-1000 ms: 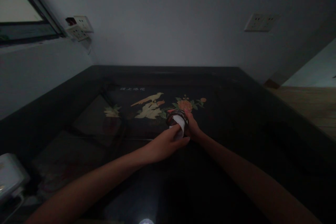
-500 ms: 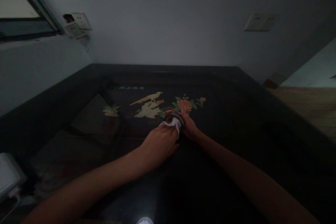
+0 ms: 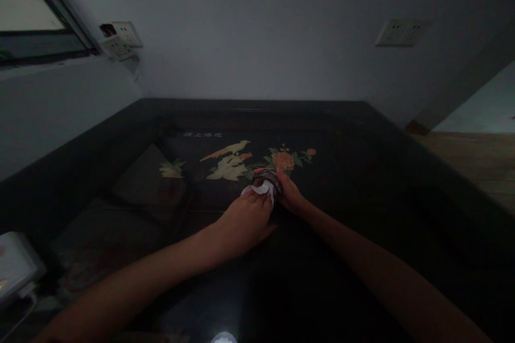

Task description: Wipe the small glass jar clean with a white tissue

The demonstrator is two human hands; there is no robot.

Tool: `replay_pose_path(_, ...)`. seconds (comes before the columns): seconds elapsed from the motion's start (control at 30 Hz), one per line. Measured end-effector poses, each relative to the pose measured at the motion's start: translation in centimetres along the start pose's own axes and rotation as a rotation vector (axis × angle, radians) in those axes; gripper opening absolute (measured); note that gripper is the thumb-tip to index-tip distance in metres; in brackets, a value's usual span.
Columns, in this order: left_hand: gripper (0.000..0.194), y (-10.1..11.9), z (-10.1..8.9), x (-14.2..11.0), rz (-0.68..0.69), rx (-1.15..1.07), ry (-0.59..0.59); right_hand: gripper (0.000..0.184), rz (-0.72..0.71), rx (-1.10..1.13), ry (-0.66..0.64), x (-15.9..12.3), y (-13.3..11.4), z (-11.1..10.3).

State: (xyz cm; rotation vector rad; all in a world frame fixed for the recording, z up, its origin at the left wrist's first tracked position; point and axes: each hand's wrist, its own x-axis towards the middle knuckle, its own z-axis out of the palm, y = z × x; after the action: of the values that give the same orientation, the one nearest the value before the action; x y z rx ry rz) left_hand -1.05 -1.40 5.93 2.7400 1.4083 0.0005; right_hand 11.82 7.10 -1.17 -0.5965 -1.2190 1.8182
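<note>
Four pale Chinese characters make a row of writing [image 3: 203,134] on the table [image 3: 333,123]; the second reads 上, the last looks like 花, and the other two are too blurred to read. Below them the dark, glossy top carries a cream-and-yellow bird [image 3: 229,151], an orange bloom [image 3: 282,160] with green leaves, and a smaller yellowish flower [image 3: 171,170] further left.

The vessel [image 3: 275,177], dark and rounded with a brownish inside (its material is hard to tell in this dimness), is just on the near side of the bloom; whether it touches the table cannot be told. The right hand [image 3: 292,194] is closed round its right side. The left hand [image 3: 246,220] pinches a tissue [image 3: 263,187], white, thin and crumpled, against the vessel's opening, its fingertips partly hidden.

At the left edge is a white box [image 3: 18,265] with rounded corners and a pale cable. Square-cornered sockets [image 3: 403,32] sit on the smooth, plain wall [image 3: 257,37].
</note>
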Motion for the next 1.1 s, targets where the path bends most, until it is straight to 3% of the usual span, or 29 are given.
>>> replay_pose_path(0.13,0.028,-0.5,-1.0,0.2,-0.056,-0.388,-0.031,0.054,0.005,0.017,0.028,0.1,0.0,-0.2)
replay_pose_path(0.27,0.025,-0.7,-1.1,0.8,-0.166,-0.746,-0.042,0.054,0.063,0.081,0.085,0.4,0.0,-0.2)
replay_pose_path(0.43,0.027,-0.3,-0.7,1.1,-0.199,-0.944,0.019,0.056,0.086,0.079,0.116,0.3,-0.2,-0.1)
replay_pose_path(0.57,0.029,0.0,-0.7,0.8,-0.186,-0.732,-0.009,0.056,0.075,0.069,0.11,0.3,-0.4,0.0)
replay_pose_path(0.7,0.032,0.0,-0.4,0.6,-0.039,-0.312,-0.003,0.057,0.092,0.075,0.091,0.3,-0.3,0.0)
replay_pose_path(0.87,0.04,-0.3,1.3,0.5,-0.018,0.185,0.142,0.054,0.092,0.076,0.101,0.4,-0.2,-0.1)
replay_pose_path(0.97,0.041,-0.6,2.0,0.4,-0.01,0.307,0.186,0.053,0.093,0.077,0.118,0.5,-0.1,-0.1)
replay_pose_path(1.1,0.042,-0.7,2.2,0.4,-0.012,0.328,0.148,0.056,0.106,0.082,0.101,0.6,0.0,-0.2)
